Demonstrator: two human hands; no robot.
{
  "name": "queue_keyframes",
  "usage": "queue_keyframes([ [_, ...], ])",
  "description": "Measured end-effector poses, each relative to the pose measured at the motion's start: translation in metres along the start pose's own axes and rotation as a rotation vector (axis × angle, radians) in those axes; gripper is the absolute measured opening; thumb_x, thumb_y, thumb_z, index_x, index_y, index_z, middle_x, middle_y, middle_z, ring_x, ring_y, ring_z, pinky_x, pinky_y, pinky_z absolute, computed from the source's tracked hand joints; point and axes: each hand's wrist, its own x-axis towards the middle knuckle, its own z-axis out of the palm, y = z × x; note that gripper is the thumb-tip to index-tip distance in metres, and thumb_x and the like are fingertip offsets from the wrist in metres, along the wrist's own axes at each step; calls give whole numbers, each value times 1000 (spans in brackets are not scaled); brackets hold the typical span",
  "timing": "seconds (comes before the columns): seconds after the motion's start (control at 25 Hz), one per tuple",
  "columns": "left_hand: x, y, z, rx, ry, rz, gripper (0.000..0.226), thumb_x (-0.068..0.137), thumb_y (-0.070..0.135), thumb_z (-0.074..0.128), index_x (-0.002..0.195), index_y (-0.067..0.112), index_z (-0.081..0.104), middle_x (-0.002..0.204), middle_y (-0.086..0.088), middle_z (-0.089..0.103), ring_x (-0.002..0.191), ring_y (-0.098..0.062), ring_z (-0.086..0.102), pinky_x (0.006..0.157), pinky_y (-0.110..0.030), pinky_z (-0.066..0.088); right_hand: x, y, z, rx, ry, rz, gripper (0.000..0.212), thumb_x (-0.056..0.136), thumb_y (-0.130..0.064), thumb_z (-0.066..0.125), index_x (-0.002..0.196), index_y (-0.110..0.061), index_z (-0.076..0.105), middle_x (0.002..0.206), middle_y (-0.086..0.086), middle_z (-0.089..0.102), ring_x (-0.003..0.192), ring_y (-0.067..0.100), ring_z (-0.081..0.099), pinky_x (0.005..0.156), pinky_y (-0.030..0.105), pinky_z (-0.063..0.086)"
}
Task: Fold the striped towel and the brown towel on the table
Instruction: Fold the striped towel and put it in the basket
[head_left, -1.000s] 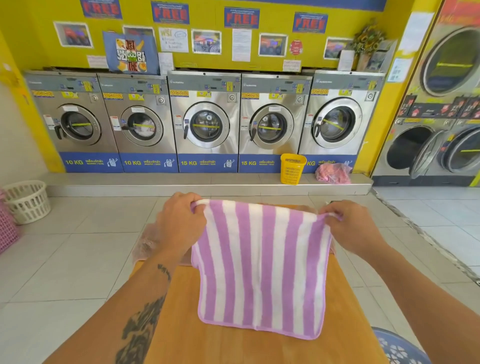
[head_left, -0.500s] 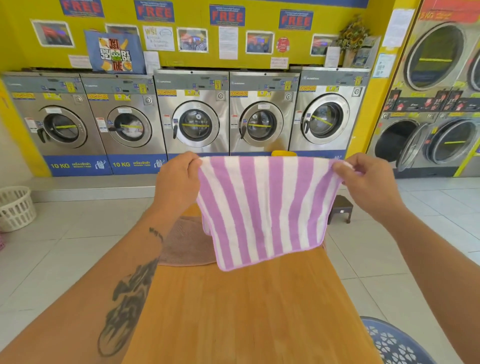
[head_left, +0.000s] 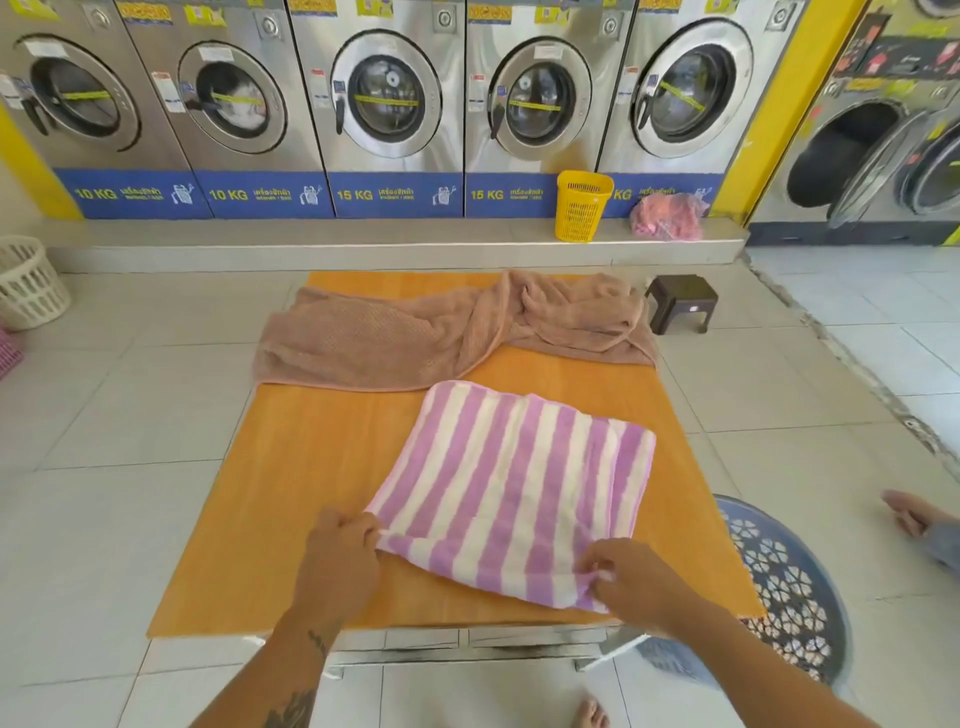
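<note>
Purple-and-white stripes: striped towel (head_left: 514, 493) flat on the near right part of the table (head_left: 311, 467), turned askew to the table's edges, stripes running away toward the far end. Orange wood-grain top, metal frame showing under the near edge. At the towel's near left corner, left hand (head_left: 340, 561), fingers curled round the hem, gripping it. At the near right corner, right hand (head_left: 631, 582), thumb and fingertips pinching bunched cloth just inside the table's near edge. Tattoo along the left forearm. Far edge of the towel slightly rumpled, its far left corner meeting or just short of the brown towel (head_left: 441, 332); cannot tell which. Brown towel unfolded, sprawled across the far end of the table, twisted and heaped toward the far right, left end hanging a little past the table's left side. Just beyond the far right corner, on the tiled floor, a small dark stool (head_left: 680, 301). Right of the table, by its near corner, a blue basket (head_left: 779, 582) with flower-shaped cut-outs. Along the back, a row of steel washing machines (head_left: 387, 104) behind a raised step; on that step a yellow basket (head_left: 582, 205) and, near it, a pink bundle (head_left: 667, 215). On the floor at far left, a white basket (head_left: 28, 283). At the right edge, another person's hand (head_left: 909, 512), fingers loose. At the bottom edge, bare toes (head_left: 592, 714).
</note>
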Motion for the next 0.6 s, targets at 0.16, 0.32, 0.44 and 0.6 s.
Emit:
queue_keyframes([
  [0.16, 3, 17, -10, -190, -13, -235, 25, 97, 11, 42, 104, 23, 63, 117, -6, 37, 85, -28, 56, 74, -32, 41, 9, -16, 5, 35, 9, 21, 20, 88, -14, 55, 76, -23, 68, 79, -8, 60, 76, 9, 55, 68, 24, 45],
  [0.32, 13, 27, -13, -329, -4, -216, 24, 96, 10, 49, 115, 19, 61, 121, -7, 38, 73, -20, 58, 58, -25, 42, 13, -24, 5, 121, 48, 43, 13, 88, -21, 63, 75, -18, 65, 77, -7, 59, 68, 10, 52, 56, 18, 38],
  [0.44, 19, 28, -18, -283, 18, -129, 41, 88, -4, 50, 120, 20, 57, 132, -4, 34, 77, -21, 59, 58, -26, 43, 13, -35, 10, 230, 75, 23, 20, 89, -18, 63, 69, -19, 61, 67, -8, 57, 65, 12, 52, 59, 24, 40],
  [0.6, 38, 29, -22, 36, 85, -147, 52, 83, 4, 56, 131, 23, 53, 152, -7, 23, 130, -34, 37, 96, -40, 42, 19, -48, -1, 340, -9, 18, 13, 89, -18, 65, 79, -25, 71, 74, -15, 69, 69, -1, 60, 63, 17, 45],
])
